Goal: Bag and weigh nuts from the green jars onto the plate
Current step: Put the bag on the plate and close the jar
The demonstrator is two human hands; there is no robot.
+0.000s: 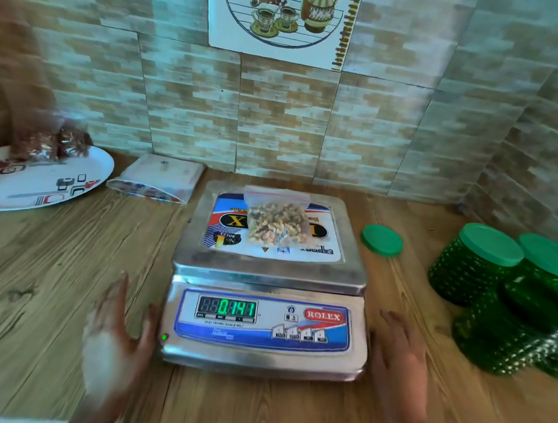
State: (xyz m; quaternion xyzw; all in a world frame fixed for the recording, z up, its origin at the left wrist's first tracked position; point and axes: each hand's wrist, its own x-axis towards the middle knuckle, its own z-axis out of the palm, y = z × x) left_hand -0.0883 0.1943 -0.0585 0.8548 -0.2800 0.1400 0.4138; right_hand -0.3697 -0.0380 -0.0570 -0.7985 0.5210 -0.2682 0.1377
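Wood counter [55, 291] w/ steel scale [261, 354] at centre, display 0.141. Plate [31, 192] far left holds two filled bags [50, 144]; pack of empty bags [160, 178] btwn plate & scale. Loose green lid [382, 240] right of scale, green jars [475, 263] beyond. Bag of nuts [278, 223] lies on scale pan. Left hand [116, 339] & right hand [396, 358] flank scale front, fingers straight, holding nothing.

A bag of nuts [278, 223] lies on the scale [268, 279], plate [37, 186] left, jars [509, 297] right.
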